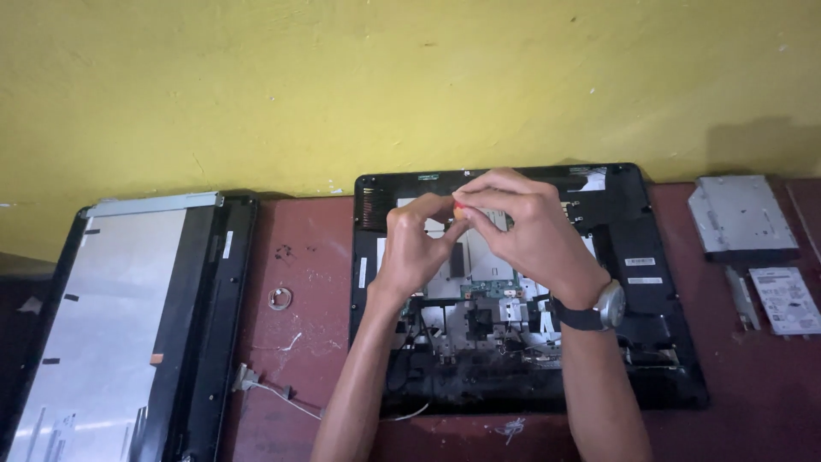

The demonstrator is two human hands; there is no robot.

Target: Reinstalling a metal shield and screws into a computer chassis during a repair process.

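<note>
Item: small orange-tipped object [459, 211], partly hidden, kind not clear; it may be a tool handle or a small part. Location: pinched between both hands above the upper middle of the open computer case [658, 342].

Left hand [416, 244]: grip closed, thumb and forefinger curled in on the orange object from the left side. Forearm rises from the lower edge of the view.

Right hand [530, 231]: grip closed, fingertips bunched over the same object from the right and above; a wristwatch [605, 308] sits on the wrist. This hand covers more of the object and lies slightly higher than the left.

Key relation: the object sits right between the two sets of fingertips, touching both; neither hand is clearly nearer. Its long axis cannot be told, since only a small tip shows.

Beneath: black computer case lying flat on the reddish counter [316, 282], back panel off, with a green circuit board [492, 289], metal shielding and loose wiring exposed.

Left of the case: a flat screen panel [111, 325] in a black frame, a small metal ring [280, 299], and a cable with connector [256, 383].

Right of the case: a grey disc drive [742, 216] and a labelled hard drive [785, 300], well apart from the hands.

Behind: yellow wall [342, 85].
</note>
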